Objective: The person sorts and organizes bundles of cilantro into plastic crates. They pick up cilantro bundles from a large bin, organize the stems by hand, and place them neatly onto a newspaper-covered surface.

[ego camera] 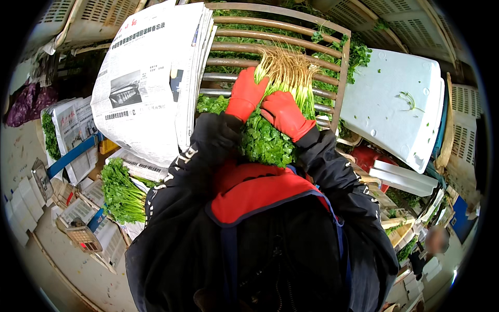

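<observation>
A bunch of coriander (269,142) lies on a rack of metal bars (230,62), its leaves towards my body and its pale roots (286,62) pointing away. My left hand (247,91), in a red rubber glove, grips stems along the bunch's left side, just below the roots. Closer to the leaves, my right hand (286,115), gloved the same way, has its fingers curled on the stems near the middle. Its fingertips are partly hidden. Left of the rack, a thick stack of newspapers (156,70) overlaps the bars.
A white foam lid (390,105) with leaf scraps lies right of the rack. Another bunch of leafy greens (121,191) rests by my left elbow, near a digital scale (84,238). Plastic crates (105,17) stand beyond. A person (423,253) is at the far right.
</observation>
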### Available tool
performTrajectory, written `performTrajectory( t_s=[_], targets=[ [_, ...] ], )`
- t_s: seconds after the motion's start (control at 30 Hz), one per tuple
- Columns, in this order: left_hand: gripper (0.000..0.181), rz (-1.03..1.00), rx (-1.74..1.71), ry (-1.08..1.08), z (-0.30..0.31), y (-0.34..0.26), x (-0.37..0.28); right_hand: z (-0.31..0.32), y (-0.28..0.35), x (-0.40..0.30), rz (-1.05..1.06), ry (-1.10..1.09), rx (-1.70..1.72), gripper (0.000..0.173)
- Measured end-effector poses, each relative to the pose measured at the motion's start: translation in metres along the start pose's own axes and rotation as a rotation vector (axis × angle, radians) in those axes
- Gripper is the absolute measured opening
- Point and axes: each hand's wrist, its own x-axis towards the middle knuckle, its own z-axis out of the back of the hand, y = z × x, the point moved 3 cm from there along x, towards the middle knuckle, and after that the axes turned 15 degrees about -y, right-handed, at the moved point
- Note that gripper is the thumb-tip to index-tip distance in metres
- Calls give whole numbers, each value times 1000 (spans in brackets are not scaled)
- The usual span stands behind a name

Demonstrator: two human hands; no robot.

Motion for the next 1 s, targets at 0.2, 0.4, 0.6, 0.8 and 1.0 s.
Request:
performTrajectory(
  t_s=[0.2,0.4,0.6,0.8,1.0],
  targets=[
    [58,-185,336,100,10,-12,-7,59,31,0,-263,-248,100,18],
    [54,-418,214,-196,19,-28,-15,90,-70,-52,-946,-427,-38,23],
    [45,-475,331,153,6,-60,-57,56,-96,-22,-800,-159,-143,49],
    [57,-587,370,59,-5,-65,-81,42,-90,-6,-965,-160,25,73],
    [51,-600,364,83,-9,-69,-81,32,-79,9,-883,-127,-10,57]
  ],
)
